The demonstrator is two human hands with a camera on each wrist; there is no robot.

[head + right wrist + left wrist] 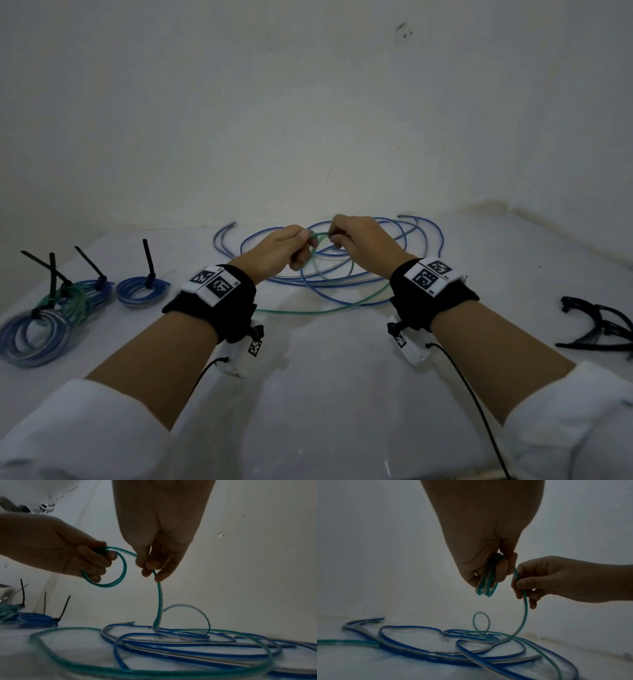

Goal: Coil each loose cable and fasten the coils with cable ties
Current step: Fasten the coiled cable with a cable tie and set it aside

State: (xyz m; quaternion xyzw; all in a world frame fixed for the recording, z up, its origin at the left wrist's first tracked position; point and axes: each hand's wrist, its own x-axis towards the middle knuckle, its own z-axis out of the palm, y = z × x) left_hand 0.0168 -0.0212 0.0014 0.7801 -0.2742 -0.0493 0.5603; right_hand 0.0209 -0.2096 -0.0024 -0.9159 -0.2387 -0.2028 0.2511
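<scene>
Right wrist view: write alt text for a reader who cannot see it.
The left hand holds a small coil of green cable while the right hand pinches the strand leading down to loose blue cables on the white table. Tied coils lie far left.

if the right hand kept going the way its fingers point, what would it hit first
Probably the left hand. In the head view the right hand points left at it across a short stretch of thin green cable that both pinch. Depth is unclear, but the wrist views also show them close.
</scene>
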